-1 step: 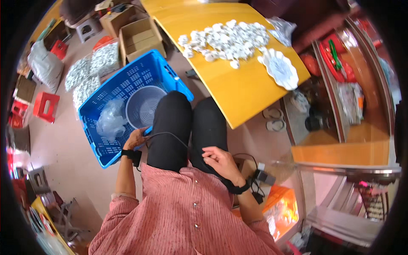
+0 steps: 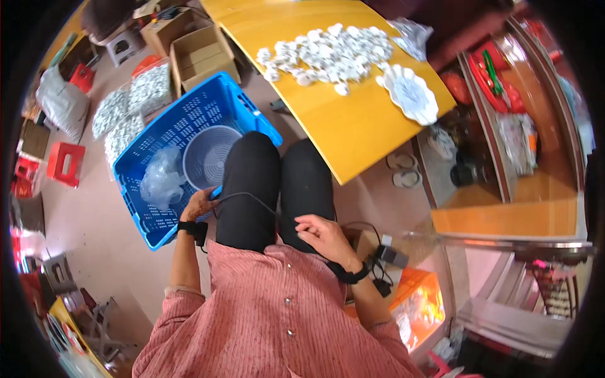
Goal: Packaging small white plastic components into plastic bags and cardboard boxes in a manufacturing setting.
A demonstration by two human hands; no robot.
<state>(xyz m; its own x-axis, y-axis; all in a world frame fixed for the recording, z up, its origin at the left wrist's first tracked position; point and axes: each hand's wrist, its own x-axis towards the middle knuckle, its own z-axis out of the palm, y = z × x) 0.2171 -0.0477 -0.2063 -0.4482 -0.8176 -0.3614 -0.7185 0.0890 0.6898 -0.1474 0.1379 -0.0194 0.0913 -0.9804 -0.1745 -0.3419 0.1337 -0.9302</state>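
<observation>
My left hand (image 2: 199,203) is closed around the near rim of a blue plastic crate (image 2: 144,217), beside my left knee. In the crate are a round grey-blue basin (image 2: 211,154) and a crumpled clear plastic bag (image 2: 162,179). A thin dark cord (image 2: 249,195) crosses my left thigh from beside that hand. Above my right thigh hovers my right hand (image 2: 322,238), its fingers loosely bent and apart, with nothing visible in them. Many small white pieces (image 2: 328,55) lie heaped on the yellow table (image 2: 353,148) in front. A white scalloped dish (image 2: 413,94) stands beside them.
Left of the crate lie bags packed with small pale pieces (image 2: 150,88) and a red stool (image 2: 65,164). An open cardboard box (image 2: 201,58) stands behind it. A shelf unit (image 2: 504,220) is at the right; slippers (image 2: 403,171) lie by it. Cords and an adapter (image 2: 392,256) are near my right forearm.
The whole view has shifted slightly, with the table and crate a little further left and up. My hands keep the same poses, and nothing was taken or let go.
</observation>
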